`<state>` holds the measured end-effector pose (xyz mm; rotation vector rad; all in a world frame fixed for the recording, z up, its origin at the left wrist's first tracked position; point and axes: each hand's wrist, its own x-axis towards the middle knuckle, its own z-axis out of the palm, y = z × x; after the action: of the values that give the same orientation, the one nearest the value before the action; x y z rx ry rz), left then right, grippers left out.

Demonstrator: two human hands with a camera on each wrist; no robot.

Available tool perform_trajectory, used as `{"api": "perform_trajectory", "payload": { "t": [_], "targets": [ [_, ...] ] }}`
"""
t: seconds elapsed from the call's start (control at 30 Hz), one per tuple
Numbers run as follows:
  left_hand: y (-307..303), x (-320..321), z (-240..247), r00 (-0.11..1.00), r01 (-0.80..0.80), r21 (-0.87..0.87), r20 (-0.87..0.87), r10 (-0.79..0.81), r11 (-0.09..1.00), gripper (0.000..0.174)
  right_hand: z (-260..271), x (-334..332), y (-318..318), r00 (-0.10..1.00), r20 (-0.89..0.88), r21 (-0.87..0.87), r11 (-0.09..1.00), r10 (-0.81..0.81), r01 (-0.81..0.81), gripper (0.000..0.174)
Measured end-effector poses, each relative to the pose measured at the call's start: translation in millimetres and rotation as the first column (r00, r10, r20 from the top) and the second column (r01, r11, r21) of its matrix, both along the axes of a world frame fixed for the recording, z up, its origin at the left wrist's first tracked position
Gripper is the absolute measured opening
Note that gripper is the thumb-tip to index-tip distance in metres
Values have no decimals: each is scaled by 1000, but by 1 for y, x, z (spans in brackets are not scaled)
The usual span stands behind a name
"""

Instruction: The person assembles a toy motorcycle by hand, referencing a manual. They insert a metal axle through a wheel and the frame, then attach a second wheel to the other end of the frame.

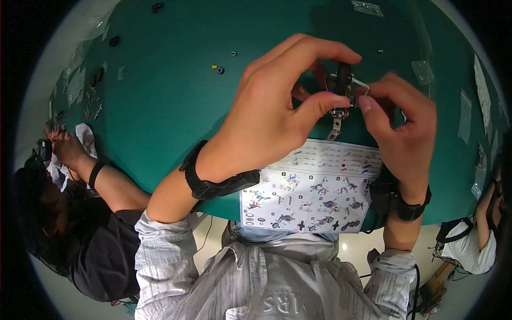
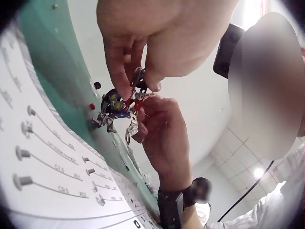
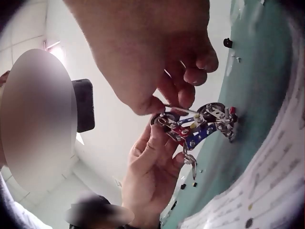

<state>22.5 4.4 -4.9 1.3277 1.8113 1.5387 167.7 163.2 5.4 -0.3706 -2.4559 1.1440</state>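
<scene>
My left hand (image 1: pixel 266 112) grips a small metal model (image 3: pixel 203 134) above the worktop (image 1: pixel 176 106); my right hand (image 1: pixel 404 114) pinches a hex key (image 1: pixel 361 83). It looks light, stiff; I'd hold its blue plate (image 3: pixel 193 142).

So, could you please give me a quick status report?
Left hand grips metal motorcycle model. Right hand pinches L-shaped hex key. Instruction sheet nearby, not blocking.
</scene>
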Motion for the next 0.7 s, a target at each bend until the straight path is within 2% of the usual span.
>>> {"api": "perform_trajectory", "payload": {
  "t": [0.13,0.3,0.37,0.43,0.5,0.6,0.7],
  "targets": [
    [0,0,0,999,3,14,-42,-2,1000,45,4,5,6,991,-17,-157,979,132,-133,8],
    [1,1,1,998,23,28,-61,-21,999,47,7,9,14,969,-62,-431,870,239,-242,17],
    [1,1,-1,997,34,36,-66,-31,999,47,8,10,11,986,-12,-469,870,164,-150,32],
    [1,1,-1,997,30,45,-66,-27,999,47,10,10,7,993,33,-472,878,110,-82,42],
    [0,2,-2,998,23,51,-65,-20,998,46,12,9,5,995,69,-440,897,77,-39,43],
    [0,3,-1,998,19,50,-57,-17,999,46,8,8,7,991,-6,-343,931,130,-124,44],
    [0,3,-1,998,24,40,-58,-22,999,45,9,12,3,994,-71,-329,939,77,-97,43]
  ]
}}
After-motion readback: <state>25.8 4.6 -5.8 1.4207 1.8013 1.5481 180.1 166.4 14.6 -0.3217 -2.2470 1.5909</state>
